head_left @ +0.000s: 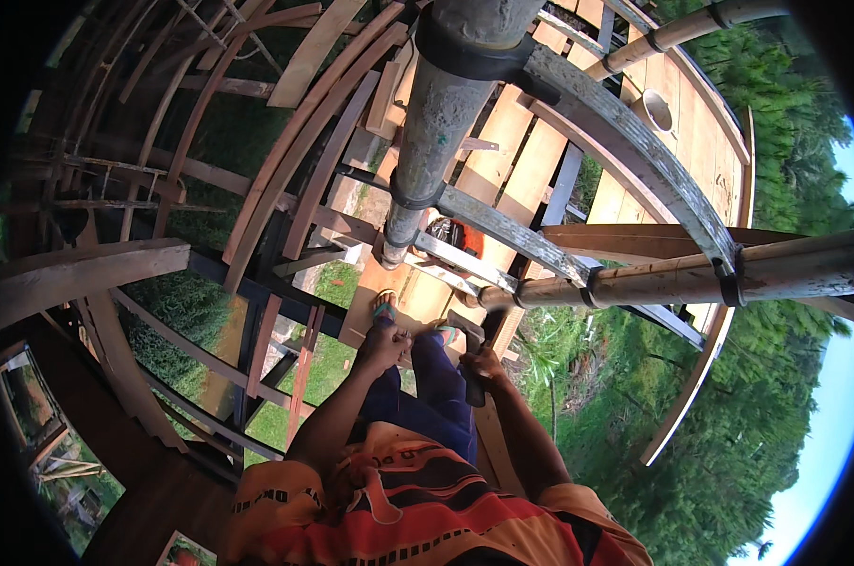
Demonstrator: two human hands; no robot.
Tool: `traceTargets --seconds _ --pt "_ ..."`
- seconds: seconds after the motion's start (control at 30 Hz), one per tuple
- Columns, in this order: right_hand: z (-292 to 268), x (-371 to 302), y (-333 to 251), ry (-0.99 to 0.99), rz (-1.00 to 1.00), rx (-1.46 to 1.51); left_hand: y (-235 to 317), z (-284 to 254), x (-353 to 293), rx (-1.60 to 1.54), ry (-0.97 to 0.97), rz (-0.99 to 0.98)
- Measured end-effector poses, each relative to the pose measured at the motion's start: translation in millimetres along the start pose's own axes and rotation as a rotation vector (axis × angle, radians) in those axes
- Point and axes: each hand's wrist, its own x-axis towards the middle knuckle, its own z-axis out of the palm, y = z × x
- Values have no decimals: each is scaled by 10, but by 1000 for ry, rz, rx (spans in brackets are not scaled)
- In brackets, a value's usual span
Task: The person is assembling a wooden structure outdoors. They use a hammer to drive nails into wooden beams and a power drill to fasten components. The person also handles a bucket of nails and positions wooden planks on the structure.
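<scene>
My right hand (pixel 483 364) is wrapped round the dark handle of a hammer (pixel 471 381), whose head is up in front of my right leg. My left hand (pixel 383 349) is closed in front of my left leg, its fingers curled together; whatever they may hold is too small to make out. Below both hands, my sandalled feet stand on pale wooden planks (pixel 423 304). Just beyond the feet, an orange-rimmed container (pixel 468 243) with dark contents is partly hidden behind a scaffold pole.
A thick upright metal pole (pixel 441 123) rises before me, joined to a ladder-like metal frame (pixel 512 233). Another pole (pixel 776 274) runs off right. Beams (pixel 87 269) and open gaps lie left. A pale bucket (pixel 653 110) stands on the far planks; trees drop away right.
</scene>
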Motion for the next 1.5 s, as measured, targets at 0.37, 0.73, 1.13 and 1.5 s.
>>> traceTargets --seconds 0.37,0.73,1.13,1.5 --pt "350 2865 -17 171 -616 162 -629 523 2293 -33 406 246" --pt "231 3675 -289 246 -585 -150 -860 998 3692 2 371 539" --pt "629 1970 -354 17 -565 -225 -2381 -568 796 229 411 145" --pt "154 -611 -2261 192 -1023 -256 -2385 -2507 -734 -152 726 -253"
